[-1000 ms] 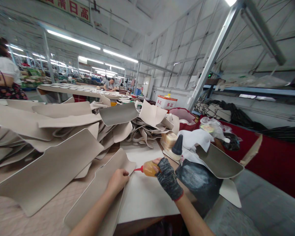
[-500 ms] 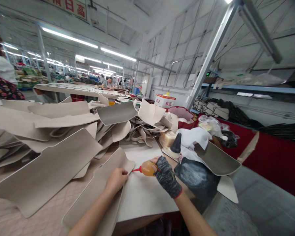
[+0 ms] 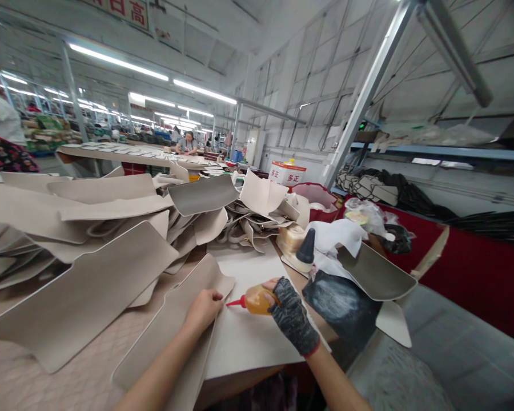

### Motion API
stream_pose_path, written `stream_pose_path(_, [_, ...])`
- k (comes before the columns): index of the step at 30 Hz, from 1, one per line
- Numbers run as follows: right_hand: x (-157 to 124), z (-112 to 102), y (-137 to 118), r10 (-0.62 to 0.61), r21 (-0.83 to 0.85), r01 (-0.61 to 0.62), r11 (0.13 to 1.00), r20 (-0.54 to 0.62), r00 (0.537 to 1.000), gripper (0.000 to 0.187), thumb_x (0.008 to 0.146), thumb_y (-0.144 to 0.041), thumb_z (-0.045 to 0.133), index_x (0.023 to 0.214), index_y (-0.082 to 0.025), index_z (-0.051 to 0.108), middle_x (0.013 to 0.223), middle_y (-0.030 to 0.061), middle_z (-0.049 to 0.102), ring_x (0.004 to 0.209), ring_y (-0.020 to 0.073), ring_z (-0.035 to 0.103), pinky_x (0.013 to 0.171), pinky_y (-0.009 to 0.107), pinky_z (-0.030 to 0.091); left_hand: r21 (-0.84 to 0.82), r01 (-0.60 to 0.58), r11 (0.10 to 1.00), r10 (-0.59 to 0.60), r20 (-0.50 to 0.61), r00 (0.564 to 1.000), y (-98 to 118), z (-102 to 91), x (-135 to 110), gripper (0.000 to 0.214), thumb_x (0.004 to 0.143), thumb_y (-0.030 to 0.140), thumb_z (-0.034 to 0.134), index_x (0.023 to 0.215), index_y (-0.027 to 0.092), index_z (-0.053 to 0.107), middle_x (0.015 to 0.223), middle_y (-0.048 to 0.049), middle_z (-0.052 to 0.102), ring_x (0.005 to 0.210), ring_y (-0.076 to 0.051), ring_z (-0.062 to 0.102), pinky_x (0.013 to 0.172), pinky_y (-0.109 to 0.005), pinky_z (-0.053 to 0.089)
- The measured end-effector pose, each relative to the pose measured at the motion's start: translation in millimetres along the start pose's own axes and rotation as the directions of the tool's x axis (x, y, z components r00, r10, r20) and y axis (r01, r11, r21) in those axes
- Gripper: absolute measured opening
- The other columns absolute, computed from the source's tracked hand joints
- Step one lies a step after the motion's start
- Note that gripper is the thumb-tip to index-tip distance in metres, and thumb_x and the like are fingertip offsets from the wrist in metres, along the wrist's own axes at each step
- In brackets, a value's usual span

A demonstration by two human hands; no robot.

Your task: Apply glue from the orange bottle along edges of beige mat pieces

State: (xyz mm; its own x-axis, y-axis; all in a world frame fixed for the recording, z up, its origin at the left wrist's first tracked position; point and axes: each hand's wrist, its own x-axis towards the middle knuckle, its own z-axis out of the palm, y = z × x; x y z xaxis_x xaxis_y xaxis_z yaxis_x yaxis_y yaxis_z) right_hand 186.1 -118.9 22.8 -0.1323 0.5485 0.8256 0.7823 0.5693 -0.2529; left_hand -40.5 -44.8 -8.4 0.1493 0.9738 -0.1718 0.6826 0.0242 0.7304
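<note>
Reading the clock from the worker's side, with the amber squeeze bottle (image 3: 257,299) at its centre, I see two hands set apart above a bench. The right hand (image 3: 288,311), in a marled dark-grey knit fingerless glove with a red cuff, is wrapped around that rounded, translucent bottle. Its slim red nozzle (image 3: 236,302) tapers toward nine o'clock, ending just beside the panel's edge; I cannot tell whether they touch. The bare left hand (image 3: 203,311), at nine, has its fingers closed on the edge of a smooth beige panel (image 3: 163,337), leather-like, round-cornered, its far end rising in a wave. Under the bottle lies a flat, matte white sheet (image 3: 244,348). Further out at nine, another long panel (image 3: 81,302) bends along its length, over a pinkish table cover (image 3: 85,348) with a diamond-patterned texture. From ten to twelve spreads a loose heap of beige panels (image 3: 107,197), curled and overlapping. At one stands a dark cone (image 3: 307,248), beside crumpled white cloth (image 3: 332,235). At three lies a black sheet (image 3: 341,302) with chalky smears, a curved grey panel (image 3: 374,275) just beyond it.
</note>
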Motion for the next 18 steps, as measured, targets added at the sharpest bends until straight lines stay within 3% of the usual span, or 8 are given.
stream_pose_path(4, [-6, -3, -8, 0.072, 0.073, -0.072, 0.995, -0.001, 0.997, 0.016, 0.090, -0.019, 0.052, 0.104, -0.020, 0.061, 0.096, 0.0040, 0.062, 0.093, 0.0148, 0.059, 0.084, 0.030, 0.052, 0.004, -0.008, 1.000, 0.008, -0.007, 1.000, -2, 0.9, 0, 0.020, 0.079, 0.018, 0.060, 0.096, 0.013, 0.071, 0.097, -0.0083, 0.069, 0.093, -0.020, 0.062, 0.084, -0.032, 0.045])
stream_pose_path(10, [-17, -9, -16, 0.226, 0.188, -0.235, 0.953, 0.069, 0.972, 0.016, 0.090, -0.021, 0.051, 0.102, -0.019, 0.061, 0.094, 0.0042, 0.061, 0.091, 0.0147, 0.059, 0.084, 0.030, 0.049, -0.005, -0.015, 1.000, 0.015, 0.000, 1.000, -4, 3.3, 1, 0.022, 0.080, 0.016, 0.061, 0.099, 0.011, 0.069, 0.100, -0.0090, 0.068, 0.095, -0.020, 0.062, 0.087, -0.034, 0.045])
stream_pose_path(18, [-32, -9, -23, 0.336, 0.192, -0.350, 0.917, 0.099, 0.937, 0.017, 0.090, -0.027, 0.051, 0.097, -0.016, 0.063, 0.092, 0.0060, 0.064, 0.089, 0.0151, 0.060, 0.083, 0.028, 0.049, -0.001, -0.017, 1.000, 0.017, 0.001, 1.000, -1, 1.0, -2, 0.021, 0.080, 0.015, 0.061, 0.099, 0.011, 0.069, 0.101, -0.0097, 0.068, 0.095, -0.020, 0.062, 0.088, -0.035, 0.046])
